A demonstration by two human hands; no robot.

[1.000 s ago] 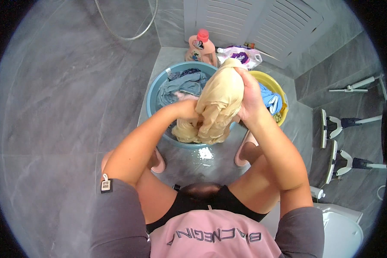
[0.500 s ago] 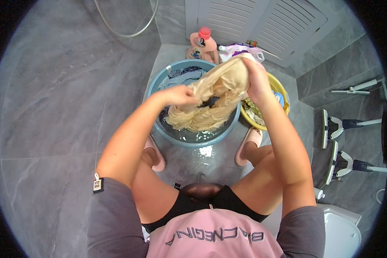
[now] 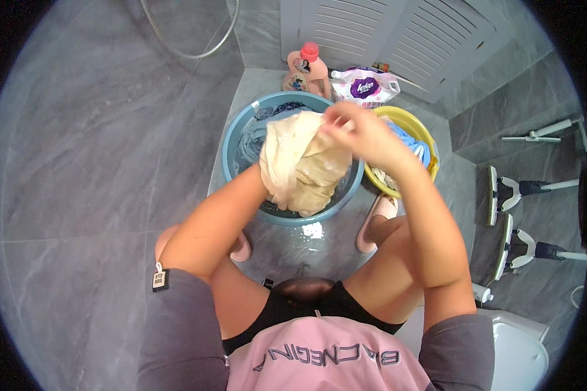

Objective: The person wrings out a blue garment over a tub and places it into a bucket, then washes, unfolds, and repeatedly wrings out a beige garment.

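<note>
A wet cream-coloured garment (image 3: 300, 156), its exact kind unclear, hangs bunched over the round blue basin (image 3: 293, 219). My left hand is hidden inside its folds; only the left forearm (image 3: 225, 205) shows, running into the cloth. At the garment's upper right edge, my right hand (image 3: 362, 133) has thumb and fingers curled round the fabric, slightly blurred. Below the garment, water and blue clothes (image 3: 251, 140) lie in the basin.
Right of the basin stands a yellow basin (image 3: 426, 127) with blue and patterned clothes. Behind are a pink bottle (image 3: 311, 62) with a red cap and a white-purple detergent bag (image 3: 365, 86). Pink slippers (image 3: 376, 225) flank the blue basin. Mops (image 3: 515, 194) are at the right wall.
The cream garment has come lower and bunched together. My left hand has gone from outside the cloth to inside its folds. My right hand has moved down and left.
</note>
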